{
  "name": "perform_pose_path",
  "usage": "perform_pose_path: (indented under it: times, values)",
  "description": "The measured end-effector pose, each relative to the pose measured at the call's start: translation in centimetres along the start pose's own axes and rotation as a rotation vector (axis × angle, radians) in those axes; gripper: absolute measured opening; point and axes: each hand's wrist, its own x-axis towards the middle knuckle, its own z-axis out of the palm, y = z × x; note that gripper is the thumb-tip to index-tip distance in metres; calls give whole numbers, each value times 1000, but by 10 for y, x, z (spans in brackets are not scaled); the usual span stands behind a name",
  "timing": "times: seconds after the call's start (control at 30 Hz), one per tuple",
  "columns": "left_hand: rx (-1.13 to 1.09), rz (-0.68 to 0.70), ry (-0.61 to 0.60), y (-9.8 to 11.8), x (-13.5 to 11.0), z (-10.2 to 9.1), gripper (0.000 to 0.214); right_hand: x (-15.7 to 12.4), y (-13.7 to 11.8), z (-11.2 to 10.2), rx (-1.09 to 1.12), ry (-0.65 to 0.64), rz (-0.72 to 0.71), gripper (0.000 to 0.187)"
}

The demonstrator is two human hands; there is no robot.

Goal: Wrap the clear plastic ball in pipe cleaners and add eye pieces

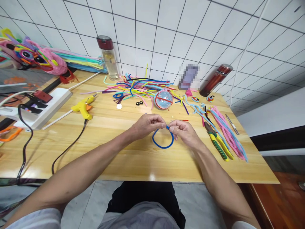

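A blue pipe cleaner point(163, 147) is bent into a loop above the wooden table point(133, 162). My left hand point(151, 123) pinches it at the top, where its ends meet. On the other side of that join, my right hand point(182, 130) grips the same pipe cleaner between thumb and fingers. The two hands nearly touch, and the fingertips partly hide the join. Just beyond them sits a clear round container point(163, 99) with a red band across it. Two small black rings point(139, 103) and a white piece point(119, 106) lie to its left.
A yellow glue gun point(83, 107) and a white power strip point(51, 106) are on the left, with cords trailing. Loose pipe cleaners point(140, 85) are heaped at the back beside a glass bottle point(110, 60). Pliers point(218, 141), pink and blue strands point(228, 133) and a red flask point(215, 79) are on the right.
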Motion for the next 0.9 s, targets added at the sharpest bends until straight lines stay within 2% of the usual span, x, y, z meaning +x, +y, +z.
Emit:
perform_pose_path:
  times: [0.27, 0.33, 0.47, 0.6, 0.7, 0.9]
  values:
    - [73, 49, 92, -5, -2, 5, 24, 0, 4, 11, 80, 19, -3, 44]
    - [39, 26, 84, -7, -2, 6, 25, -1, 5, 12, 52, 63, -11, 44]
    - [-14, -35, 39, -8, -2, 7, 31, -5, 5, 15, -141, 211, -145, 32]
    - [-13, -10, 24, -4, -4, 7, 28, -9, 5, 19, -449, 331, -309, 16]
    - [5, 32, 36, -1, -5, 7, 26, -10, 3, 21, -546, 357, -386, 12]
    - [57, 61, 54, 0, -9, 15, 22, -16, -4, 20, -628, 392, -414, 16]
